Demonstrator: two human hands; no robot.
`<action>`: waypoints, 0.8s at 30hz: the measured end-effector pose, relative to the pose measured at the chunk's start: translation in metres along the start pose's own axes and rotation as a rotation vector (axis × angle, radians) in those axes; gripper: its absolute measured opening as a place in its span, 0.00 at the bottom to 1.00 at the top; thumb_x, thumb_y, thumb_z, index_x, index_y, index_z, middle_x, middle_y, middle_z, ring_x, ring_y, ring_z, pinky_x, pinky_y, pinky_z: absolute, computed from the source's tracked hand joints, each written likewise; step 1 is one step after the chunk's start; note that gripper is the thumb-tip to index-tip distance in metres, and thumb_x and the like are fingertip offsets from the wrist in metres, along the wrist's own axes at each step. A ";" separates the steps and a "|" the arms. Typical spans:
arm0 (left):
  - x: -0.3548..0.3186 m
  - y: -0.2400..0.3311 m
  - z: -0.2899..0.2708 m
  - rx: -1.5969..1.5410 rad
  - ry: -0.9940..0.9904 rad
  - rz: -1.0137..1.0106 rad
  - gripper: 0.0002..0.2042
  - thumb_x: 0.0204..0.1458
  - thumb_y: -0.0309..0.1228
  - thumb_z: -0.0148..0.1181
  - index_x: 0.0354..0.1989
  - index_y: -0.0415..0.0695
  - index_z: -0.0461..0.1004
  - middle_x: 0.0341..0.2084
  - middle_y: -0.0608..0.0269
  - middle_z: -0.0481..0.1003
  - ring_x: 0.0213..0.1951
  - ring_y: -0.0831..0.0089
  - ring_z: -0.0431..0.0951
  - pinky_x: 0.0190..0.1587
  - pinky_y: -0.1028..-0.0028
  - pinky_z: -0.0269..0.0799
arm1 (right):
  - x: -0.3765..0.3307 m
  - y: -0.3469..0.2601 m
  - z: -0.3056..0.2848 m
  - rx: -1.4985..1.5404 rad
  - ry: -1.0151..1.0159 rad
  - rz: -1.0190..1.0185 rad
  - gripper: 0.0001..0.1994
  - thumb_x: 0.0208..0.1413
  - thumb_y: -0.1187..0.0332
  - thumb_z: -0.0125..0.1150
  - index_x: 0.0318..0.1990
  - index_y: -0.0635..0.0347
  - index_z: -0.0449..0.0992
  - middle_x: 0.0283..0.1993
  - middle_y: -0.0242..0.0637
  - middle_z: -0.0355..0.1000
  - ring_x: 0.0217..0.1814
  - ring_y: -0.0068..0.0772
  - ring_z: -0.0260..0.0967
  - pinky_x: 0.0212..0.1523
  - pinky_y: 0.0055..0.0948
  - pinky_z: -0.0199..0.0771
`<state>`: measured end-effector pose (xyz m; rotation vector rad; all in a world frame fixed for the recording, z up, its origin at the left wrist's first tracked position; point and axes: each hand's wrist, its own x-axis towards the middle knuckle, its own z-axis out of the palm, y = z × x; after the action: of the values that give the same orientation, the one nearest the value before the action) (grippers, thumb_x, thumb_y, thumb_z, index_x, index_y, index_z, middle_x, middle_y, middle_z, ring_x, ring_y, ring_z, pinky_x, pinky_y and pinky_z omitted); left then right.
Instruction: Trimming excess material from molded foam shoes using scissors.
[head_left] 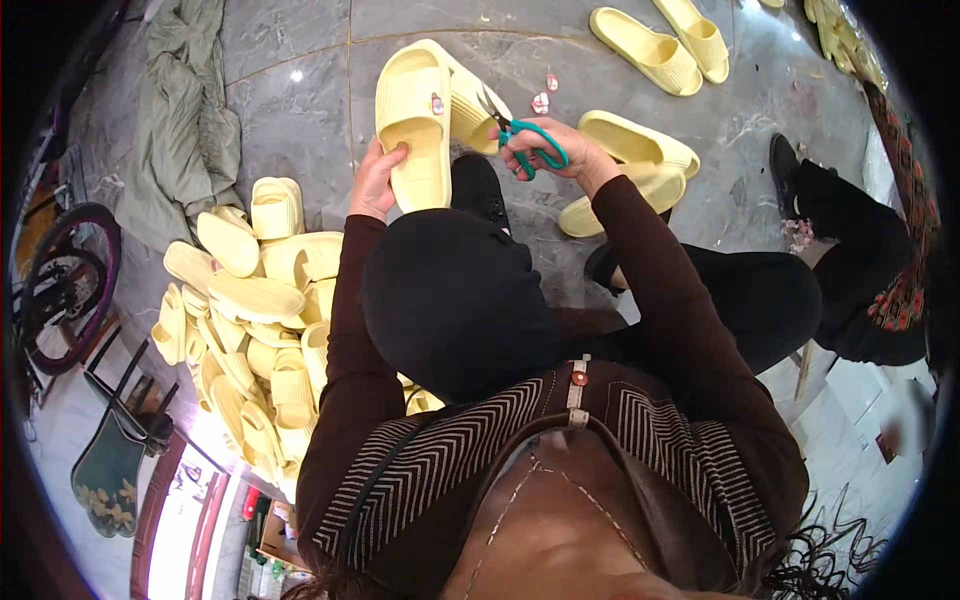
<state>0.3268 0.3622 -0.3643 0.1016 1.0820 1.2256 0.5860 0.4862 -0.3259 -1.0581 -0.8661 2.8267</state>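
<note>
My left hand (374, 180) grips a pale yellow slide sandal (418, 150) by its heel end, thumb on the footbed. On its ribbed strap sits a small red and white decoration (437, 103). A second yellow slide (474, 110) shows close behind the first, partly hidden by it. Just right of both, my right hand (540, 150) is closed around scissors (520, 138) with teal handles. Their dark blades are spread and point up toward the second slide. I cannot tell whether the blades touch it.
A big heap of yellow slides (262, 330) lies at my left. More slides lie right: a pair (650, 50) at the far right and a nearer group (630, 170). Small red and white pieces (541, 103) lie beyond the scissors. Grey-green cloth (180, 120) lies left; another person's leg (865, 240) is right.
</note>
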 end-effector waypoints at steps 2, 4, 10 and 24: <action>-0.001 -0.003 -0.003 -0.017 -0.029 0.008 0.22 0.47 0.21 0.51 0.53 0.38 0.58 0.45 0.57 0.67 0.45 0.67 0.70 0.48 0.70 0.66 | 0.004 0.003 0.004 0.060 -0.026 0.010 0.21 0.47 0.66 0.53 0.49 0.65 0.64 0.29 0.33 0.66 0.30 0.25 0.64 0.27 0.25 0.66; -0.001 -0.004 -0.006 -0.011 -0.034 -0.010 0.22 0.47 0.21 0.51 0.53 0.38 0.58 0.45 0.57 0.67 0.46 0.67 0.70 0.48 0.70 0.66 | 0.009 0.005 0.008 0.131 -0.027 0.038 0.20 0.47 0.65 0.53 0.48 0.64 0.65 0.28 0.34 0.67 0.29 0.27 0.65 0.26 0.26 0.67; 0.002 -0.004 0.000 -0.033 0.006 -0.016 0.21 0.47 0.21 0.52 0.52 0.37 0.59 0.45 0.57 0.67 0.46 0.67 0.69 0.48 0.70 0.66 | 0.024 0.007 0.002 0.240 -0.047 0.047 0.19 0.47 0.65 0.53 0.47 0.63 0.65 0.28 0.34 0.68 0.27 0.28 0.66 0.25 0.26 0.67; -0.008 -0.004 0.000 -0.064 0.002 -0.062 0.22 0.47 0.21 0.53 0.53 0.38 0.58 0.45 0.57 0.68 0.46 0.66 0.70 0.48 0.69 0.67 | 0.038 0.000 -0.010 0.221 0.001 0.016 0.16 0.46 0.64 0.57 0.43 0.60 0.69 0.26 0.32 0.68 0.26 0.25 0.66 0.23 0.26 0.66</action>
<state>0.3302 0.3546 -0.3614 0.0175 1.0389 1.2031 0.5626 0.4979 -0.3551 -1.0403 -0.5311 2.8494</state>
